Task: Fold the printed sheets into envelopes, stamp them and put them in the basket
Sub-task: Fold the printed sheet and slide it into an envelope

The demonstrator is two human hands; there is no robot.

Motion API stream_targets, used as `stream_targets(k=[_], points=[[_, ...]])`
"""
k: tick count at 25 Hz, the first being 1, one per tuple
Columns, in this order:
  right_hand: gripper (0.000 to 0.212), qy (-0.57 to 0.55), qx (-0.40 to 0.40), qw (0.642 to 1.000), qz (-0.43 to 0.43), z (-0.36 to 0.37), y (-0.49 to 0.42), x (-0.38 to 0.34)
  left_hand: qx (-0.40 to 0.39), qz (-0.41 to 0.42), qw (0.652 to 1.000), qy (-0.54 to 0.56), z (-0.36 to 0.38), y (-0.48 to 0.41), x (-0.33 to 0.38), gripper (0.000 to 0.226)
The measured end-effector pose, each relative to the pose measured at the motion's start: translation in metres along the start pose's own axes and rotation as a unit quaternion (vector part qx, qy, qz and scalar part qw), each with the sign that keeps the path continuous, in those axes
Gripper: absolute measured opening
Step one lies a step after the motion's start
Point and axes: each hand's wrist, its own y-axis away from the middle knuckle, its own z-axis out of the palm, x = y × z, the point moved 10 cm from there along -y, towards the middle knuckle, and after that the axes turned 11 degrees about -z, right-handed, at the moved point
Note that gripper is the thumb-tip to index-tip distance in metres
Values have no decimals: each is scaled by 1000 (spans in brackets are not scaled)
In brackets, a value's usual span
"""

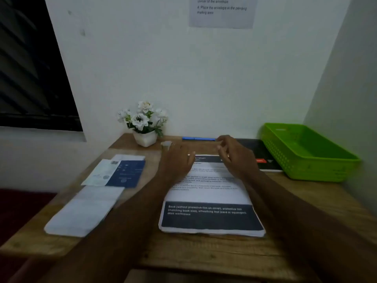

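A stack of white printed sheets with dark navy bands (212,218) lies flat and unfolded at the desk's centre, its short edge nearest the viewer. White rectangular paper envelopes (81,213), blurred, lie flat well apart to its left. A bright green perforated plastic basket (285,160) sits upright at the far right corner.

Wooden desk (204,254): sheets (210,199), envelopes (81,213), basket (310,170), flowerpot (145,138), book (259,152).

The printed sheets (210,203) lie mid-counter (204,254), envelopes (81,213) to their left, basket (306,154) far right, flowerpot (145,138) behind.
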Motion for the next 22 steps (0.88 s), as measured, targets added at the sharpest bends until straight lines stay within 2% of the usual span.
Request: stream_targets(k=[2, 5, 8, 11, 13, 16, 20, 22], points=[[21, 14, -19, 1000, 0, 3, 8, 1, -15, -27, 999, 17, 8, 7, -7, 37], [12, -36, -46, 998, -1, 16, 26, 5, -44, -61, 996, 57, 17, 14, -16, 35], [11, -80, -72, 994, 20, 22, 32, 13, -72, -84, 985, 134, 19, 11, -28, 31], [15, -117, -112, 984, 73, 22, 35, 25, -113, -103, 978, 143, 22, 12, -38, 25], [20, -138, -125, 980, 71, 18, 37, 23, -104, -126, 977, 139, 18, 10, -45, 24], [31, -159, -171, 972, 19, 15, 47, -6, -101, -146, 978, 114, 12, 10, -50, 25], [60, -165, -232, 958, -33, 8, 76, -62, -117, -179, 970, 112, 11, 15, -52, 27], [72, -137, -267, 950, -85, 10, 95, -92, -120, -184, 968, 121, 8, 18, -50, 27]])
